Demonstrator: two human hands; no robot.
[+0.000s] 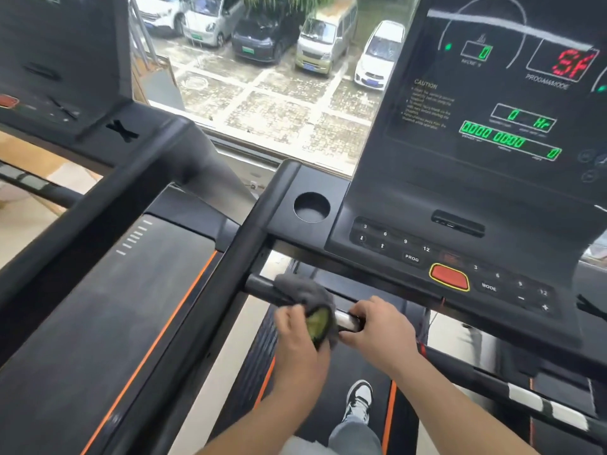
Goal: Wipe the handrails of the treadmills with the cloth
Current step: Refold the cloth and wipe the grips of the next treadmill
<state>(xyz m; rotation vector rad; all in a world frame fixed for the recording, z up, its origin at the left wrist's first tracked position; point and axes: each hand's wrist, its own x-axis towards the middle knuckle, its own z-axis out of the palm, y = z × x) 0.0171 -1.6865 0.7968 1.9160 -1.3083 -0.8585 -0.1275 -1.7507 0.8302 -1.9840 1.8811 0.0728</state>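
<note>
A grey cloth (303,290) with a green patch is wrapped over the front cross handrail (259,285) of the treadmill I stand on. My left hand (300,343) grips the cloth around that bar. Just to its right, my right hand (377,326) curls around the same bar beside its shiny metal sensor section (346,320). The bar runs on to the lower right, where a second silver section (538,403) shows. The long left side rail (230,257) slopes down from the console corner.
The console (460,251) with a red stop button (449,276), a cup holder (311,206) and a lit display (512,93) rises ahead. A second treadmill (108,290) stands to the left. A window behind looks onto parked cars. My shoe (359,399) is on the belt.
</note>
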